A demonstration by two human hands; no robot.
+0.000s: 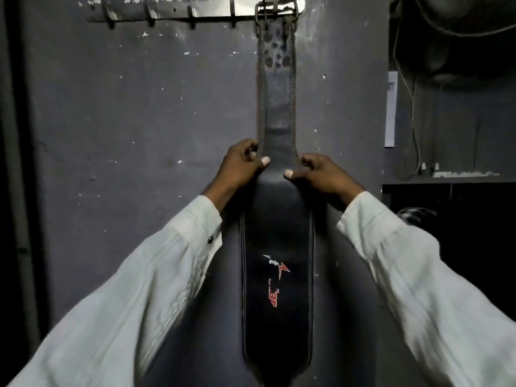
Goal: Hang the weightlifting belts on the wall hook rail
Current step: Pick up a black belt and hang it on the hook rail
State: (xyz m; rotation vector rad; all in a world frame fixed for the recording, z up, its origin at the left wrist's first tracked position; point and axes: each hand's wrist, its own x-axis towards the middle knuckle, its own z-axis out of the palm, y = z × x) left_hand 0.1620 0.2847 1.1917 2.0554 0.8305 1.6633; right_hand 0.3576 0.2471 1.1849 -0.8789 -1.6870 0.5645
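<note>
A black leather weightlifting belt (277,107) hangs down the grey wall, its metal buckle (275,9) caught on a hook at the right end of the steel hook rail (173,9). The belt widens lower down and carries a red and white logo. My left hand (240,166) pinches the belt's left edge where it starts to widen. My right hand (318,177) pinches the right edge at the same height. Both arms wear white sleeves.
Several bare hooks stick out of the rail to the left of the belt. A dark vertical post (19,191) runs down the left. On the right, a shelf (446,177) holds cables, with a white paper strip (391,107) on the wall corner.
</note>
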